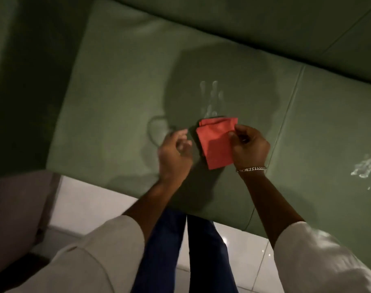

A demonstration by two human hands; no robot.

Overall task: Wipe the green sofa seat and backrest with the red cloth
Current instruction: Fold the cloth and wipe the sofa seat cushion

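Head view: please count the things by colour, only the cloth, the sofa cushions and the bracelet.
Red: 1, the red cloth, held by the right hand
Green: 2, left seat cushion and right seat cushion
Silver: 1, the bracelet
Total: 4

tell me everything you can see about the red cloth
The red cloth is plain, matte fabric folded into a small, roughly square pad, with layered edges showing along its top. It sits over the green sofa seat. The right hand pinches its right edge; the left hand is just beside it, apart.
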